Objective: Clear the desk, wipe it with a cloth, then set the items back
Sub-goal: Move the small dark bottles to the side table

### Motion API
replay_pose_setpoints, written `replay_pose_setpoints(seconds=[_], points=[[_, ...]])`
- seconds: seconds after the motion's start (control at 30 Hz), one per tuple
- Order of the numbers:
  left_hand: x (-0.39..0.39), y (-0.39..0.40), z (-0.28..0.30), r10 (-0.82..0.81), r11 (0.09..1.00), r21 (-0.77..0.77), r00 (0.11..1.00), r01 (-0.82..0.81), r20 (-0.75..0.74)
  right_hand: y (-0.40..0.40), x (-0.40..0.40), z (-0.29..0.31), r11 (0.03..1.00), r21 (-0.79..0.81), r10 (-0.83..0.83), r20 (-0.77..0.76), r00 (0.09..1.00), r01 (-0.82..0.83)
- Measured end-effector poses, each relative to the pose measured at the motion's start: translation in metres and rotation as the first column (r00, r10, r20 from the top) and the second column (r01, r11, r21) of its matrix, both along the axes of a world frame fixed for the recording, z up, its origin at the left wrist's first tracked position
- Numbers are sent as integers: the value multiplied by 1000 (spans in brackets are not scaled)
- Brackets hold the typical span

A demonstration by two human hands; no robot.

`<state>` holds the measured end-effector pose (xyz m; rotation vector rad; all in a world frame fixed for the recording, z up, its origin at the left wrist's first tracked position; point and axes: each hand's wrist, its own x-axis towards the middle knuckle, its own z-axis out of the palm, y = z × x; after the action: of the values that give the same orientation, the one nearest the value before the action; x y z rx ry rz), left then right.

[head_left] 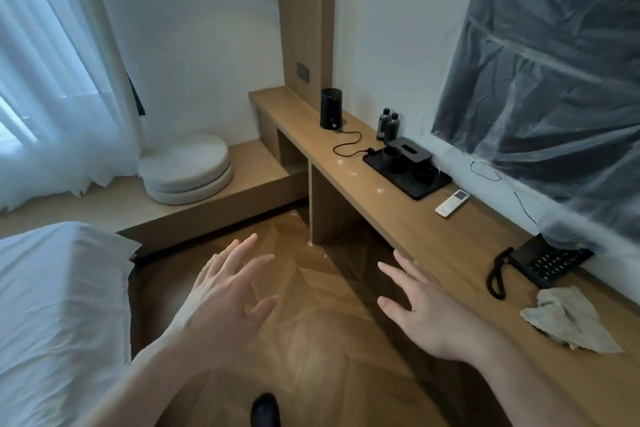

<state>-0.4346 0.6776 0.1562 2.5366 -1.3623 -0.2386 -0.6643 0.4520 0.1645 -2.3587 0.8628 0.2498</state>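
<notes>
The long wooden tabletop (408, 218) runs along the wall under a plastic-draped screen (554, 62), and nothing has been lifted off it yet.

Largest of its load is the black tray (420, 189) near the middle, carrying a tissue box (410, 149) and dark cups (393, 156). It looks rigid but loaded, so I would take it by two opposite edges and keep it level, or the cups may slide.

The black telephone (550, 262) sits at the near end against the wall; its coiled cord (495, 276) hangs toward the front edge, so handset and base should be held together.

The black kettle (331, 109) stands at the far end, its cable (349, 146) trailing toward the tray — probably weighty if filled, and the lead needs gathering first.

The grey cloth (571, 321) lies crumpled nearest the person, just in front of the phone: soft and light, a pinch anywhere will do.

Two small dark bottles (389, 126) stand by the wall behind the tray — smooth and tippable, best circled round the body.

The white remote (452, 203), flat between tray and phone, is light and easily pinched by its long edges.

The left hand (225, 295) and right hand (426, 308) hover over the floor just short of the tabletop edge, fingers spread and straight, holding and touching nothing.
</notes>
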Motion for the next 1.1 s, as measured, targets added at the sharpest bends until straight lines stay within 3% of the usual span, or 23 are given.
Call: replay_pose_setpoints(seconds=[0.23, 0.53, 0.77, 1.1], points=[[120, -66, -22, -17, 995, 103, 998, 11, 65, -68, 99, -5, 998, -64, -31, -41, 999, 28], [276, -186, -23, -103, 992, 87, 991, 96, 86, -158, 208, -3, 971, -151, -200, -80, 976, 187], [336, -277, -9, -192, 976, 126, 977, 180, 92, -227, 262, -12, 946, -146, -301, -65, 952, 289], [425, -430, -15, -179, 971, 175, 979, 161, 93, -377, 362, -44, 944, -37, -329, -47, 943, 327]])
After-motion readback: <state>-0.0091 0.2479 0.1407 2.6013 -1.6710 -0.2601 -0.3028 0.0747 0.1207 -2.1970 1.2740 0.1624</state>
